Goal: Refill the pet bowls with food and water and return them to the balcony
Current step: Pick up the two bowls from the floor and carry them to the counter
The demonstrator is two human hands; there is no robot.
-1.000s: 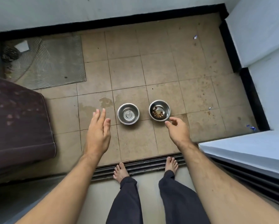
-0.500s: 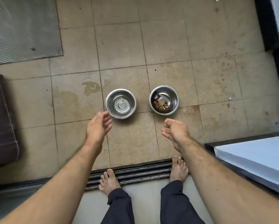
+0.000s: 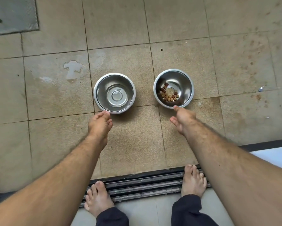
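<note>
Two steel bowls stand side by side on the tiled balcony floor [image 3: 177, 26], just apart: the left bowl [image 3: 114, 93] bare inside, the right bowl [image 3: 173, 88] holding a small crescent of kibble [image 3: 168, 95]. The left hand [image 3: 99, 124] reaches to the left bowl's near rim, fingers loosely extended, gripping nothing. The right hand [image 3: 183, 119], likewise relaxed and empty, touches the right bowl's near rim with its thumb tip.
</note>
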